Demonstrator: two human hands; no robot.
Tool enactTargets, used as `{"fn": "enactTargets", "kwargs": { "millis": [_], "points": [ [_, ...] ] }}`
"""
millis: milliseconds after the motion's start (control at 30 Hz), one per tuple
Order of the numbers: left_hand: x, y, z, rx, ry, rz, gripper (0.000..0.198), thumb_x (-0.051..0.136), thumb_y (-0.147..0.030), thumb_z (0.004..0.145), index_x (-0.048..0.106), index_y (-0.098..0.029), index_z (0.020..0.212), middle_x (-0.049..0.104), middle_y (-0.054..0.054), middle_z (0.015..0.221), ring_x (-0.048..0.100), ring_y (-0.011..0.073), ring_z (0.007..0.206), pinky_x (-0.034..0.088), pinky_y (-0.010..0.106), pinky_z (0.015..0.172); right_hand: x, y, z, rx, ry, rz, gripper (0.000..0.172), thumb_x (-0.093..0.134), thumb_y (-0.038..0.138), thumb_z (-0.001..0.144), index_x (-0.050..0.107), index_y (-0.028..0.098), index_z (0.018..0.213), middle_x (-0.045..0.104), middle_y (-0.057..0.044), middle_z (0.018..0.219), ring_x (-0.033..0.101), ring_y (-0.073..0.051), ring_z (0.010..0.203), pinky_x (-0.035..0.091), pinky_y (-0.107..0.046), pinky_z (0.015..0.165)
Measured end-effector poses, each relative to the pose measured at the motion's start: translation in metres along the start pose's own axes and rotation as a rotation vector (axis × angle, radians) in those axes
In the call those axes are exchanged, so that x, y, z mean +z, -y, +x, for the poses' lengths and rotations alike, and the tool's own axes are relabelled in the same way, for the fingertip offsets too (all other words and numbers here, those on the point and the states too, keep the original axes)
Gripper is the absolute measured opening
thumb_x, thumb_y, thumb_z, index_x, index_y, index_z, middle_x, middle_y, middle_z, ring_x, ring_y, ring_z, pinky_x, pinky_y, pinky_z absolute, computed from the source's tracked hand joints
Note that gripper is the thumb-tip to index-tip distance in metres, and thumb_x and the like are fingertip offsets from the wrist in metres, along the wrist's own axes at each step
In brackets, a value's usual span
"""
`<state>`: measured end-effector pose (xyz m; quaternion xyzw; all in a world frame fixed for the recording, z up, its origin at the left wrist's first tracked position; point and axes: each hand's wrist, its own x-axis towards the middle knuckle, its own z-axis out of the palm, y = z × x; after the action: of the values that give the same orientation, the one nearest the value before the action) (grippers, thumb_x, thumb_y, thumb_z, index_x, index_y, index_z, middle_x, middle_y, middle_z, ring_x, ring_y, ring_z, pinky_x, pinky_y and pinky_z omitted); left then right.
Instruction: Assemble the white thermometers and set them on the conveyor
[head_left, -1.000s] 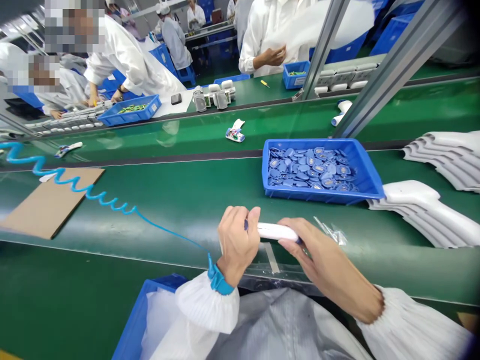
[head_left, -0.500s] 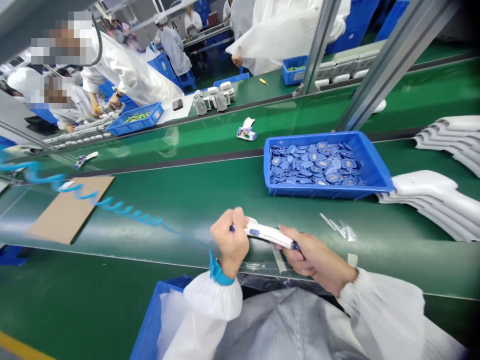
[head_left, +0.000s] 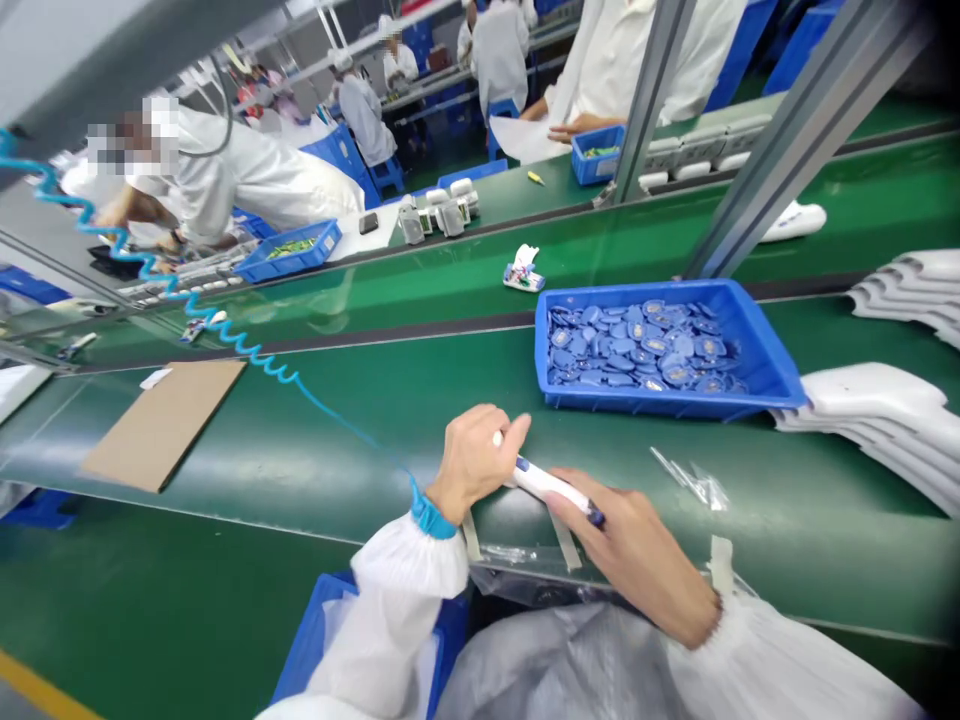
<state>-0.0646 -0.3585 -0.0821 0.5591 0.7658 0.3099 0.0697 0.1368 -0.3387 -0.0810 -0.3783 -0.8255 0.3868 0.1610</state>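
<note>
My left hand grips the upper end of a slim white plastic handheld device, and my right hand holds its lower end, which has a dark blue tip. The device lies tilted, just above the green conveyor belt. A blue antistatic wrist strap circles my left wrist, and its coiled blue cord runs off to the upper left. Part of the device is hidden by my fingers.
A blue tray full of blue oval parts stands beyond my hands. Stacked white housings lie at the right. Clear plastic scraps, a cardboard sheet and a lined blue bin are nearby. Co-workers sit behind aluminium posts.
The device has tilted more steeply, its blue tip now lower to the right. My hands have shifted their hold, and the camera view has swung slightly.
</note>
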Motion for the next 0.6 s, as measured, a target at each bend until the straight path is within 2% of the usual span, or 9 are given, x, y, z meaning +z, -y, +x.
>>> {"fn": "enactTargets", "kwargs": {
  "millis": [67, 133, 233, 333, 400, 433, 500, 533, 600],
  "points": [
    [-0.021, 0.017, 0.013, -0.045, 0.064, 0.063, 0.038, 0.066, -0.043, 0.083, 0.057, -0.021, 0.053, 0.059, 0.001, 0.057, 0.051, 0.0141, 0.057, 0.036, 0.027, 0.060, -0.016, -0.008, 0.000, 0.070, -0.036, 0.109, 0.042, 0.044, 0.057, 0.099, 0.073, 0.026, 0.103, 0.067, 0.003, 0.063, 0.052, -0.013, 0.045, 0.043, -0.025, 0.047],
    [-0.047, 0.035, 0.042, -0.153, 0.046, 0.141, 0.041, 0.064, -0.043, 0.083, 0.058, -0.021, 0.049, 0.056, 0.001, 0.051, 0.050, 0.0160, 0.054, 0.033, 0.028, 0.057, -0.029, -0.019, -0.004, 0.109, -0.098, 0.167, 0.046, 0.047, 0.063, 0.095, 0.074, 0.026, 0.101, 0.071, 0.002, 0.069, 0.049, -0.012, 0.042, 0.043, -0.025, 0.042],
    [-0.086, 0.051, 0.101, -0.304, -0.086, 0.226, 0.044, 0.059, -0.040, 0.085, 0.054, -0.021, 0.046, 0.052, 0.004, 0.046, 0.050, 0.0187, 0.053, 0.031, 0.030, 0.057, -0.041, -0.033, -0.013, 0.091, -0.147, 0.178, 0.044, 0.050, 0.062, 0.094, 0.075, 0.027, 0.106, 0.073, 0.002, 0.071, 0.053, -0.013, 0.042, 0.044, -0.025, 0.037],
    [-0.110, 0.042, 0.144, -0.328, -0.222, 0.271, 0.041, 0.057, -0.040, 0.086, 0.054, -0.020, 0.050, 0.056, 0.006, 0.054, 0.052, 0.0201, 0.060, 0.031, 0.031, 0.060, -0.053, -0.029, -0.010, -0.029, -0.262, 0.054, 0.033, 0.053, 0.054, 0.097, 0.074, 0.030, 0.105, 0.076, 0.001, 0.080, 0.065, -0.015, 0.054, 0.051, -0.025, 0.044],
    [-0.112, 0.023, 0.149, -0.232, -0.282, 0.280, 0.040, 0.058, -0.043, 0.087, 0.054, -0.020, 0.055, 0.057, 0.004, 0.059, 0.050, 0.0184, 0.063, 0.030, 0.030, 0.062, -0.063, -0.010, 0.007, -0.197, -0.404, -0.089, 0.030, 0.053, 0.049, 0.098, 0.071, 0.030, 0.112, 0.077, -0.003, 0.098, 0.072, -0.020, 0.076, 0.059, -0.030, 0.066],
    [-0.109, 0.010, 0.145, -0.143, -0.307, 0.274, 0.040, 0.058, -0.044, 0.088, 0.053, -0.020, 0.056, 0.056, 0.003, 0.059, 0.049, 0.0169, 0.062, 0.030, 0.030, 0.062, -0.068, 0.002, 0.019, -0.295, -0.465, -0.167, 0.032, 0.053, 0.048, 0.098, 0.069, 0.028, 0.118, 0.075, -0.006, 0.110, 0.072, -0.023, 0.092, 0.060, -0.035, 0.079],
    [-0.097, -0.014, 0.128, 0.071, -0.379, 0.223, 0.042, 0.060, -0.044, 0.088, 0.050, -0.019, 0.056, 0.052, 0.000, 0.056, 0.044, 0.0139, 0.058, 0.030, 0.029, 0.061, -0.076, 0.027, 0.048, -0.455, -0.522, -0.327, 0.043, 0.052, 0.048, 0.099, 0.061, 0.021, 0.131, 0.067, -0.014, 0.129, 0.063, -0.032, 0.117, 0.051, -0.047, 0.099],
    [-0.090, -0.025, 0.117, 0.157, -0.439, 0.175, 0.043, 0.061, -0.043, 0.088, 0.048, -0.019, 0.055, 0.050, -0.001, 0.055, 0.042, 0.0126, 0.055, 0.030, 0.029, 0.060, -0.079, 0.036, 0.063, -0.485, -0.498, -0.414, 0.048, 0.052, 0.049, 0.099, 0.059, 0.017, 0.135, 0.064, -0.017, 0.134, 0.059, -0.035, 0.121, 0.049, -0.050, 0.100],
    [-0.073, -0.041, 0.097, 0.196, -0.590, 0.036, 0.047, 0.063, -0.042, 0.089, 0.045, -0.019, 0.053, 0.045, -0.003, 0.051, 0.039, 0.0108, 0.052, 0.030, 0.028, 0.057, -0.081, 0.048, 0.085, -0.471, -0.392, -0.535, 0.044, 0.048, 0.046, 0.101, 0.060, 0.016, 0.131, 0.066, -0.016, 0.125, 0.065, -0.032, 0.106, 0.052, -0.045, 0.085]
  ]
}}
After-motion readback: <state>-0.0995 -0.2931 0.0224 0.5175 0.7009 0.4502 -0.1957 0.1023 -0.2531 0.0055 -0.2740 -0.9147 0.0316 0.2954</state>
